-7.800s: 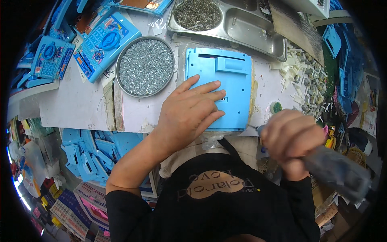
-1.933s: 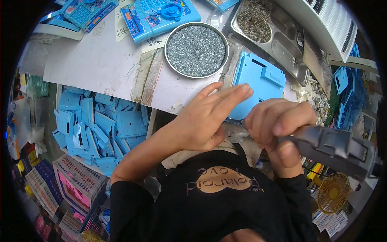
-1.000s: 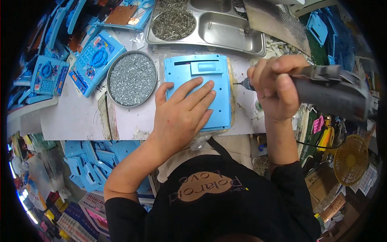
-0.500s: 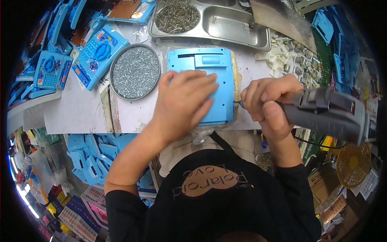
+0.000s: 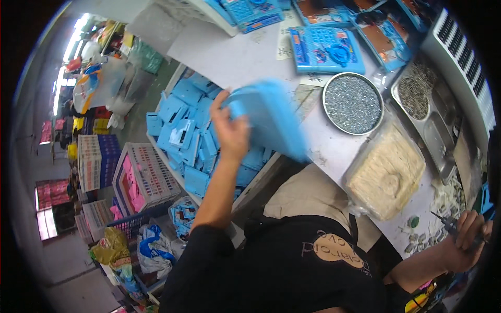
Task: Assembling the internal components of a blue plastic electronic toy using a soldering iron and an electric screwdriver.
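My left hand (image 5: 233, 136) grips a blue plastic casing (image 5: 274, 120) by its edge, thumb and fingers around one side. The casing is smeared by motion and hangs tilted over the table's front-left edge, above a bin of loose blue plastic parts (image 5: 180, 104). Far to the right, my right hand (image 5: 469, 237) is closed around an electric screwdriver (image 5: 450, 223), its bit aimed back to the left. Much of the tool's body is hidden at the picture's rim. A cream pad wrapped in clear plastic (image 5: 389, 172) lies on the table between my hands, nothing on top of it.
A round dish of small silver screws (image 5: 352, 104) stands beyond the pad. Behind it lies a blue keypad toy (image 5: 326, 49). A metal tray (image 5: 438, 138) holds small metal parts, with white pieces (image 5: 446, 195) scattered nearby. Left on the floor stands a white crate with pink parts (image 5: 148, 177).
The blue casing has left the pad and moved left in my left hand. My right hand has drawn the screwdriver away from it. The view has swung left.
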`<state>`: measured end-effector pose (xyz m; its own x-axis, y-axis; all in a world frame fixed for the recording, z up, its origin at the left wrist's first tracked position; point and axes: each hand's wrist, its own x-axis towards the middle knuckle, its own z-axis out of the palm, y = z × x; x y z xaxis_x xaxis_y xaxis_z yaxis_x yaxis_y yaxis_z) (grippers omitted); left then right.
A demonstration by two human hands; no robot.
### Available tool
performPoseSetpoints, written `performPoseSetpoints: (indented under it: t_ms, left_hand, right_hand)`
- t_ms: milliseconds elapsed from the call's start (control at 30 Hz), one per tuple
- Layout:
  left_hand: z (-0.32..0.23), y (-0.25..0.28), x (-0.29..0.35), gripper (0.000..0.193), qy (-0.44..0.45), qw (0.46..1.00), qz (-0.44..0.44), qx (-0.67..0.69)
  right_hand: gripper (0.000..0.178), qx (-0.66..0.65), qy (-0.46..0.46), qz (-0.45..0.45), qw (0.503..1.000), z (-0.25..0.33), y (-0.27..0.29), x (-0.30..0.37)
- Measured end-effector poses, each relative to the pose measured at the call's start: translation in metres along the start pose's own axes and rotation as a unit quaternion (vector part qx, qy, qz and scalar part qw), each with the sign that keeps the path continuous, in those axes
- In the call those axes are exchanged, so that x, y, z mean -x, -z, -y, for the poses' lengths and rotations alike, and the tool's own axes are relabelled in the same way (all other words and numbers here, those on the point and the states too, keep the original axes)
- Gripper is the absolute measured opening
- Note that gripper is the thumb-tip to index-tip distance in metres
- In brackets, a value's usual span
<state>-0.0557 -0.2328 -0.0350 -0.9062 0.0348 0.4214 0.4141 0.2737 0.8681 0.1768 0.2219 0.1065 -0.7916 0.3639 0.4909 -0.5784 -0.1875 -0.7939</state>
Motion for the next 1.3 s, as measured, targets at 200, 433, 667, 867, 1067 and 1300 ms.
performPoseSetpoints:
  t_ms: [200,433,667,867,1067,1300]
  left_hand:
    - [0.178,0.293,0.058,0.064,0.465,0.816,-0.329,0.099]
    - [0.245,0.306,-0.062,0.093,0.46,0.744,-0.416,-0.248]
    - [0.343,0.326,-0.124,0.112,0.084,0.621,-0.365,-0.688]
    - [0.142,0.084,-0.129,0.085,-0.328,0.781,-0.243,-0.473]
    - [0.032,0.033,-0.135,0.077,-0.397,0.808,-0.191,-0.391]
    - [-0.007,-0.009,-0.143,0.059,-0.422,0.856,-0.12,-0.274]
  right_hand:
    - [0.017,-0.039,-0.07,-0.006,0.997,-0.028,0.024,-0.017]
    - [0.042,0.09,-0.067,-0.14,0.984,-0.005,0.041,0.004]
    - [0.073,0.478,-0.146,-0.103,0.86,0.013,-0.026,0.081]
    - [0.04,0.572,-0.42,-0.35,0.612,0.106,-0.016,0.26]
    - [0.071,0.71,-0.557,-0.339,0.267,0.19,0.026,0.37]
    - [0.093,0.69,-0.473,-0.382,0.393,0.194,0.085,0.525]
